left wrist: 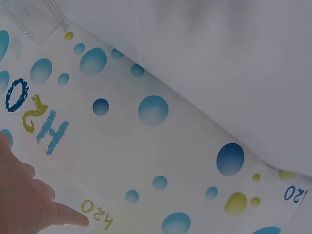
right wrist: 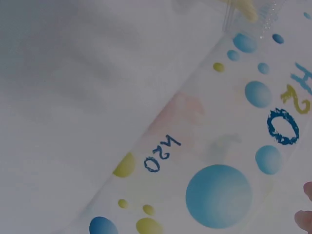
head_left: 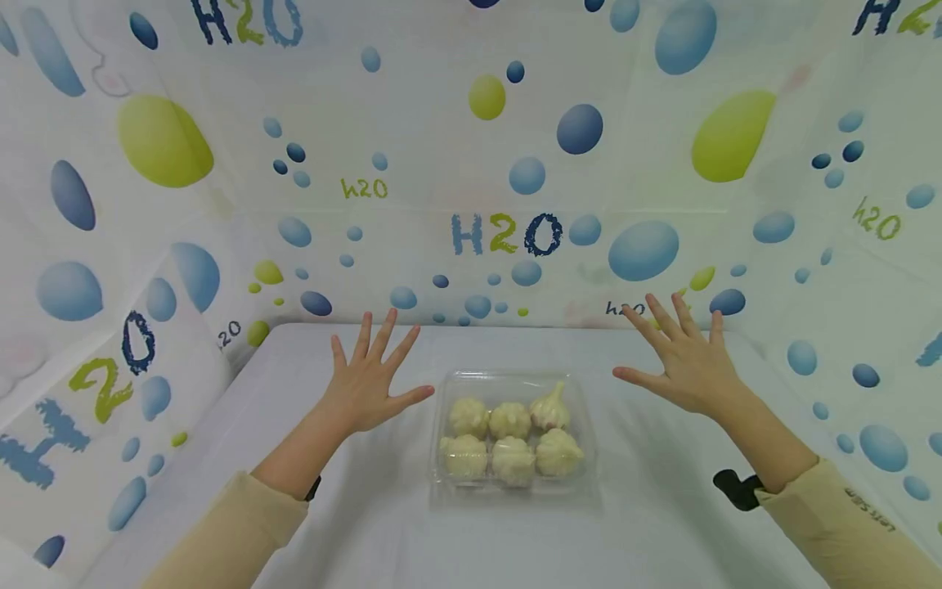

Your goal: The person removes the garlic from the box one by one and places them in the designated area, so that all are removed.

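Observation:
A clear plastic box rests on the white table, with several pale garlic bulbs in two rows inside. One bulb at the back right has a longer stem. Left of the box hovers my left hand, fingers spread, touching nothing. My right hand is held likewise to the right of the box, its fingers wide apart. The left wrist view catches a corner of the plastic box and part of the left hand. In the right wrist view only fingertips show at the edge.
The white tabletop runs back to a hanging cloth printed with blue and green drops and H2O lettering. The same printed cloth covers both sides. A dark strap end sticks out at the right sleeve.

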Tool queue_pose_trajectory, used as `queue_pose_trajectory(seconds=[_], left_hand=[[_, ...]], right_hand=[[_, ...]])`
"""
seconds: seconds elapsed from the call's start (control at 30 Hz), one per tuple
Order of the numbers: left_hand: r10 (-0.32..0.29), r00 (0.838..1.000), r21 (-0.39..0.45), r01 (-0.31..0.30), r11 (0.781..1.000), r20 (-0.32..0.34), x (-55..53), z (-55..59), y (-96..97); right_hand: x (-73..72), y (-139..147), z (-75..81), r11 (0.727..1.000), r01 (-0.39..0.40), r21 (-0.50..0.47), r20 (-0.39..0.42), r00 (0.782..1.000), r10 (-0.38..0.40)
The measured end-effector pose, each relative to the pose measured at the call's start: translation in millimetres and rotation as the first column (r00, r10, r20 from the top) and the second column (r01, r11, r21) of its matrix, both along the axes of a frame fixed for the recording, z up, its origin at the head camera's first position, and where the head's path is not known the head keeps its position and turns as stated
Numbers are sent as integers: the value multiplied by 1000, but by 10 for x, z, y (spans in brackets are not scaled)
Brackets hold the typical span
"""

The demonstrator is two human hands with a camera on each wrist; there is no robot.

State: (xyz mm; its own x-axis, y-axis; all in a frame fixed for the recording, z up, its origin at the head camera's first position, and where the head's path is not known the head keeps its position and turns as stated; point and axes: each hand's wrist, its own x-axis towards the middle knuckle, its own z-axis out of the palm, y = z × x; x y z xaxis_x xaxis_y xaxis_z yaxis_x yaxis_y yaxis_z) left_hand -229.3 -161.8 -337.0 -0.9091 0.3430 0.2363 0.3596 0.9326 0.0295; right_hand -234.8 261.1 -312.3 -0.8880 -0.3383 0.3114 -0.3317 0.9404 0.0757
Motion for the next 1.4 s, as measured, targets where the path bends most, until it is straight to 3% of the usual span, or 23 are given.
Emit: queue_pose_trajectory(seconds=[0.4,0.67,0.93,1.07,1.4], left_hand=[[-2,1000,-19,2,1000,-9,-28,44,-5],[-13,1000,42,12,999,9,-36,46,-31],[-42,999,121,40,992,18,-1,-72,-70],[-48,997,164,38,986,54,42,-143,-76],[-84,990,282,51,958,109,150,-302,-49]], right_hand=[[13,21,20,1000,-7,-5,-9,1000,7],[8,-2,35,999,-24,-31,-22,1000,23],[16,-20,-55,995,-68,-80,-12,998,67],[34,-19,-115,989,-86,-122,-5,996,86],[105,-33,-269,971,-88,-221,92,990,111]])
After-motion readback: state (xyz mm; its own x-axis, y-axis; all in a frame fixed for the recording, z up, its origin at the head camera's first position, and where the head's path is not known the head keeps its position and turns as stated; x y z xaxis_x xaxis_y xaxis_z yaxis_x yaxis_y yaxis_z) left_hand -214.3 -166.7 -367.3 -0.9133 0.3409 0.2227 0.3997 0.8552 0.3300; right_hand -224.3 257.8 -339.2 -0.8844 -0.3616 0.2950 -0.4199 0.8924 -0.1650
